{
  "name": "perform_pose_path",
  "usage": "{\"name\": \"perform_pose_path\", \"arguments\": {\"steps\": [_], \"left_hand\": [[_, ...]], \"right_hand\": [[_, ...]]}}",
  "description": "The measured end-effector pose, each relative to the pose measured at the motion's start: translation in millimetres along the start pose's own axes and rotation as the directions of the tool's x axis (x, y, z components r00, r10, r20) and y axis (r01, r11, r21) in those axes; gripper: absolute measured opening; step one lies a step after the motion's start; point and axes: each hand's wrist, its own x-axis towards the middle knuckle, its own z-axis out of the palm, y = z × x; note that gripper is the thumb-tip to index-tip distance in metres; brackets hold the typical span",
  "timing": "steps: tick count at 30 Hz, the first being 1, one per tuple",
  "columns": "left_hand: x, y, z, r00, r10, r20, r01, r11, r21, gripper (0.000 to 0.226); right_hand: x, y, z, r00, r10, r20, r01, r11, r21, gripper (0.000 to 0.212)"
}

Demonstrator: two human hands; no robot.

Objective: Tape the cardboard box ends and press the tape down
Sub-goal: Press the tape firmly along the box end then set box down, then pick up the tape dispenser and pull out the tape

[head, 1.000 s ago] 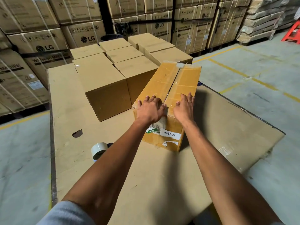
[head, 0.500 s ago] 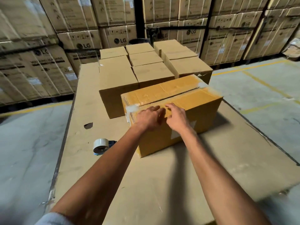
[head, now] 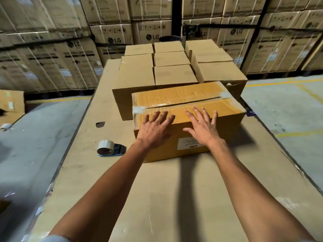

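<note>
A yellowish tape-covered cardboard box (head: 185,96) lies lengthwise across the cardboard-covered table (head: 157,198), its centre seam running left to right with white tape scraps at both ends. My left hand (head: 153,130) rests flat with spread fingers on the box's near top edge at the left. My right hand (head: 202,128) lies flat beside it, fingers spread, over the near edge above a white label. Neither hand holds anything. A tape dispenser (head: 109,148) with a white roll sits on the table left of the box.
Several plain brown boxes (head: 172,74) stand packed together right behind the taped box. Tall stacks of LG washing machine cartons (head: 78,53) line the back. Grey concrete floor with yellow lines (head: 288,105) lies on both sides. A small box (head: 10,105) sits far left.
The box has been turned from pointing away from me to lying crosswise. Both hands have moved from its short end to its long near edge and spread flat.
</note>
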Motion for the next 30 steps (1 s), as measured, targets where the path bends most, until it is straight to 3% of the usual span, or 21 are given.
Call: {"name": "perform_pose_path", "arguments": {"steps": [13,25,30], "left_hand": [[65,-30,12,0.977,-0.21,-0.032,0.209,0.978,-0.027,0.09],[61,-35,15,0.986,-0.163,-0.047,0.162,0.987,-0.009,0.093],[23,-44,28,0.978,-0.129,-0.165,0.131,0.991,0.003,0.092]], "right_hand": [[76,-15,12,0.997,-0.012,-0.072,0.013,1.0,0.008,0.078],[73,-23,14,0.997,0.005,-0.081,-0.006,1.0,-0.005,0.079],[48,-49,28,0.968,-0.09,-0.236,0.102,0.994,0.036,0.079]]}}
